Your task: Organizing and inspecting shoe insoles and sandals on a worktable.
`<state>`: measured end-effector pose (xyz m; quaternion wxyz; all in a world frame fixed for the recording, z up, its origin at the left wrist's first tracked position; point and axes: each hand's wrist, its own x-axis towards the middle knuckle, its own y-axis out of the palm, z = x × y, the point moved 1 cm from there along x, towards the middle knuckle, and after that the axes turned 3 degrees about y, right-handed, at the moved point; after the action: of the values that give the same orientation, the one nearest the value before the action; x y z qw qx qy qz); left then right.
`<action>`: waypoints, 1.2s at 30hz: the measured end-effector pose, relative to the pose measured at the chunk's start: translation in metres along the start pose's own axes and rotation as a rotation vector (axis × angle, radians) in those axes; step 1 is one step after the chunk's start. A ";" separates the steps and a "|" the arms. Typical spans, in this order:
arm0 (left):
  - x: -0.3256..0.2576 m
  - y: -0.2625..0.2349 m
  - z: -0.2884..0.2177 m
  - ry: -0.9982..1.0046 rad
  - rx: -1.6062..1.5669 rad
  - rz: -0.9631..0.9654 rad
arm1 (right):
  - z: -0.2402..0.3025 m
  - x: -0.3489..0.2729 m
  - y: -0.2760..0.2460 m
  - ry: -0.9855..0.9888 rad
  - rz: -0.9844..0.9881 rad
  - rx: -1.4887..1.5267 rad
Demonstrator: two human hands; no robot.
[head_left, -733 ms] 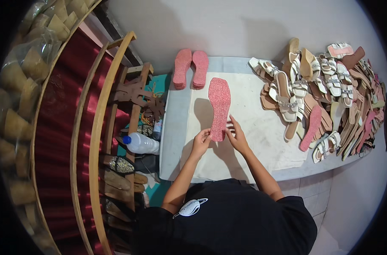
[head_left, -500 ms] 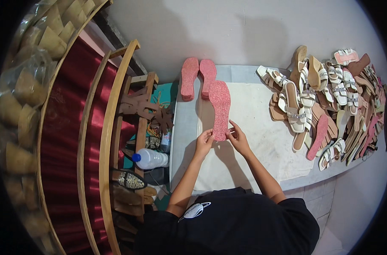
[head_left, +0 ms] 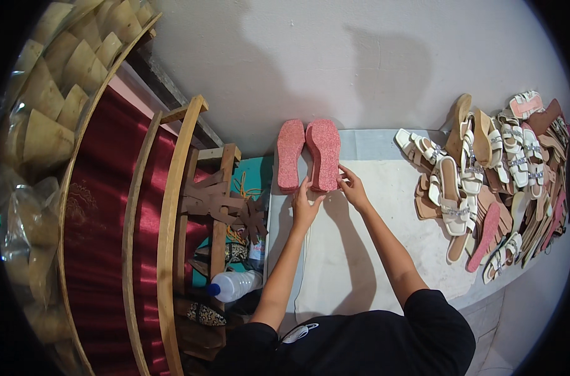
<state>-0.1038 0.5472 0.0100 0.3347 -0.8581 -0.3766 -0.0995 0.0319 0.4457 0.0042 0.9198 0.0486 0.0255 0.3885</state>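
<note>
Two pinkish-red patterned shoe-sole stacks stand side by side at the far edge of the table, toes toward the wall: a left stack (head_left: 290, 153) and a right stack (head_left: 324, 150). At the heel end of the right stack is my left hand (head_left: 306, 203), its index finger raised between the stacks and its thumb spread apart. My right hand (head_left: 355, 189) is at that stack's right side, fingers stretched out along its lower edge and apparently touching it. Neither hand is wrapped around anything.
A white sheet (head_left: 397, 219) covers the table. White strappy sandals (head_left: 454, 200), a loose pink sole (head_left: 485, 235) and many soles are heaped at right. On the left are a wooden rack (head_left: 166, 238), a plastic bottle (head_left: 238, 285) and wrapped wooden shoe forms (head_left: 47, 138).
The pink sole that both hands held has gone forward onto the right stack, lining up with it. My hands have moved forward, and the left fingers have opened. The view has shifted.
</note>
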 end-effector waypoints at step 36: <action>-0.021 0.018 -0.063 -0.004 0.230 -0.008 | 0.008 -0.066 -0.003 -0.091 -0.077 -0.414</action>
<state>-0.1010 0.4854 0.0397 0.4295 -0.8127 -0.3897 -0.0553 -0.0114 0.3963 0.0121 0.9246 -0.1249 -0.0944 0.3474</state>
